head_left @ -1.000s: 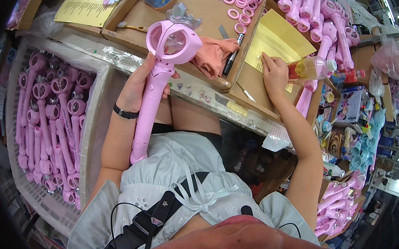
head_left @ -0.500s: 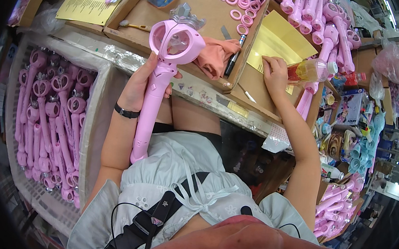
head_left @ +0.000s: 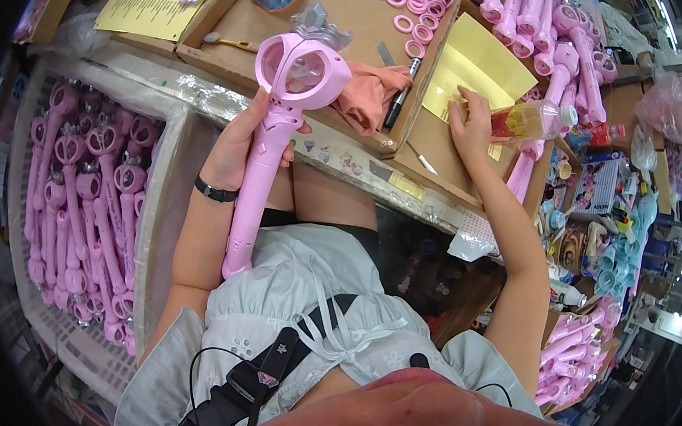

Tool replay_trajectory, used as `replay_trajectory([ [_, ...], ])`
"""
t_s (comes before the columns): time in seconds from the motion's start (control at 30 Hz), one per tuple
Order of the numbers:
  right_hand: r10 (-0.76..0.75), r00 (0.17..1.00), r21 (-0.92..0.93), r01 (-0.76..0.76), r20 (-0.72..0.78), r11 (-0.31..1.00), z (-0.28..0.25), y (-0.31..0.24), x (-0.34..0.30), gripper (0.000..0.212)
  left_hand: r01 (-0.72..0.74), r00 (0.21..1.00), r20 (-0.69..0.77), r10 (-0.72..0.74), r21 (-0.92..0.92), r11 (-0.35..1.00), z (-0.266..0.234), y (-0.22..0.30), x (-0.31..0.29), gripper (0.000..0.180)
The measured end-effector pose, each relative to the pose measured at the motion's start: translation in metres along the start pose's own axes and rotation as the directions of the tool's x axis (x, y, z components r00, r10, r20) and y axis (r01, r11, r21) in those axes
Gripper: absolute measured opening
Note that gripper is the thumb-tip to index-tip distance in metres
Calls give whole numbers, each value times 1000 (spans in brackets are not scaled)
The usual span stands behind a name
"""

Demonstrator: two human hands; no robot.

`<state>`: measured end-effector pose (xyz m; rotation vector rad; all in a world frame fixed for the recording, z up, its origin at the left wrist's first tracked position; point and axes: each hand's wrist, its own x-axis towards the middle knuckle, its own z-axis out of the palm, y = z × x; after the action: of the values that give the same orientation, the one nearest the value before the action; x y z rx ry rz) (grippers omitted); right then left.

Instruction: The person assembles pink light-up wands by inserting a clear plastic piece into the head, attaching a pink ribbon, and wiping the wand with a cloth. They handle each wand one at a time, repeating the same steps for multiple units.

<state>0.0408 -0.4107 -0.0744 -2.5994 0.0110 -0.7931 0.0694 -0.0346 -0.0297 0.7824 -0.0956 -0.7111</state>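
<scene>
My left hand (head_left: 236,149) is wrapped round the handle of a pink toy wand (head_left: 262,164). The wand stands nearly upright, with a clear round window in its head and a silvery crown on top; its lower end reaches my lap. My right hand (head_left: 471,125) is over a yellow sheet (head_left: 474,62) in a cardboard tray, fingers apart and bent, with no object visible in them. Beside that hand lies a bottle (head_left: 534,121) with yellowish contents. A thin white stick (head_left: 426,164) is near my right wrist.
On the left a crate (head_left: 69,351) holds many pink wands. Another cardboard tray (head_left: 335,15) contains pink rings (head_left: 417,4), an orange cloth (head_left: 373,97), a black marker (head_left: 402,87) and a brush (head_left: 230,42). More wands (head_left: 568,29) are heaped at the far right.
My right hand has shifted slightly, its fingers lifting and spreading over the yellow sheet. The wand and my left hand stay in place.
</scene>
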Motion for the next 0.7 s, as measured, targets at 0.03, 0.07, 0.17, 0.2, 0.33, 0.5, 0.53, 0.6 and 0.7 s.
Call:
replay_trajectory([
  [0.03,-30,999,-19,30,-13,999,0,0,0,12,-1,1000,1,1,-1,1000,0,0,0,50],
  [0.07,-64,998,-38,63,-18,997,0,0,1,13,4,1000,-2,-4,0,1000,0,0,0,50],
  [0.17,-80,995,-46,83,65,996,-2,-1,0,20,12,1000,-10,-12,4,1000,-1,-1,0,49],
  [0.2,-94,994,-52,96,55,994,-2,-1,0,18,12,1000,-10,-12,3,1000,-1,-1,0,49],
  [0.33,-93,996,-32,93,8,995,-2,1,-2,12,6,1000,-7,-6,-2,1000,-1,-1,0,49],
  [0.5,-37,999,40,37,7,999,-1,4,-3,8,14,1000,-9,-14,5,1000,-1,-1,0,49],
  [0.53,-23,1000,34,23,18,999,0,5,-3,8,15,1000,-11,-15,10,1000,-1,-1,0,49],
  [0.6,21,999,37,-22,33,999,0,6,-4,9,14,1000,-13,-14,17,1000,-1,-1,0,49],
  [0.7,55,998,61,-56,23,997,0,7,-4,11,7,1000,-14,-7,23,1000,0,-1,0,49],
])
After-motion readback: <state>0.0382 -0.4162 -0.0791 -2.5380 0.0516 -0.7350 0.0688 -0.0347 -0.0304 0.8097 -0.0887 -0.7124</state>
